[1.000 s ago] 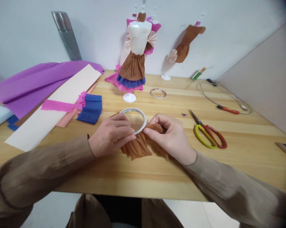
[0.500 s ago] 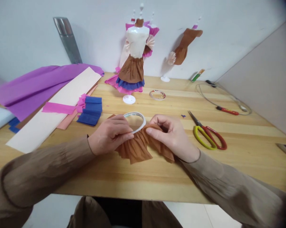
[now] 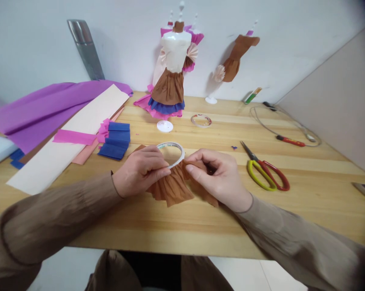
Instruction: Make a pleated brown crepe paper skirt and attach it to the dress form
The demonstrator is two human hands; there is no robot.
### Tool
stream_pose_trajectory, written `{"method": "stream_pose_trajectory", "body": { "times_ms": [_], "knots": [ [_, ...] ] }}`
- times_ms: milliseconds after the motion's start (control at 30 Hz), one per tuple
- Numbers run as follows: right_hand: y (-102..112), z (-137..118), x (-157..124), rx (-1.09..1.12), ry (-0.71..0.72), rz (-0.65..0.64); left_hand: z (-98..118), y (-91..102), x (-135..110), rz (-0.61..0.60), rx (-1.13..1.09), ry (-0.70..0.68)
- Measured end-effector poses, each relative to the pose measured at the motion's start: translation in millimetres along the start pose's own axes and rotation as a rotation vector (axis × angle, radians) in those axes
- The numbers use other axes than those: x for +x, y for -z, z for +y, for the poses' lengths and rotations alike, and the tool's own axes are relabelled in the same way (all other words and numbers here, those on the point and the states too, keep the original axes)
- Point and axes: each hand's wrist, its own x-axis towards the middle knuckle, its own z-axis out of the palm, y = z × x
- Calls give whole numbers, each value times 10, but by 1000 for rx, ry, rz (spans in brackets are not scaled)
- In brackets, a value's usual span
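The right hand (image 3: 217, 173) has bunched the brown paper (image 3: 176, 188) — spread wider half a second ago — at the tape roll's (image 3: 181, 151) four o'clock; more paper shows past the left hand (image 3: 143, 169), toward eleven, than a second ago.

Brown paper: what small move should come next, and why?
Perhaps the right hand should pinch another small fold beside the tape roll: the left hand grips the roll at the brown paper's gathered top, and the right pinches paper just past the roll.

A pale wall (image 3: 124, 44) fills twelve o'clock, a side wall (image 3: 340, 93) two; pale floor (image 3: 240, 270) lies at five, below the wooden table (image 3: 158, 230).
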Motion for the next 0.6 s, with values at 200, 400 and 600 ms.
{"method": "stream_pose_trajectory", "body": {
  "times_ms": [200,400,600],
  "knots": [
    [-6,28,11,11,-41,-14,7,0,-1,-3,7,-14],
    [-1,7,7,77,-104,-69,2,-11,-4,3,2,-14],
    [-9,-4,8,132,-143,-23,4,-2,-3,0,3,-3]
  ]
}}
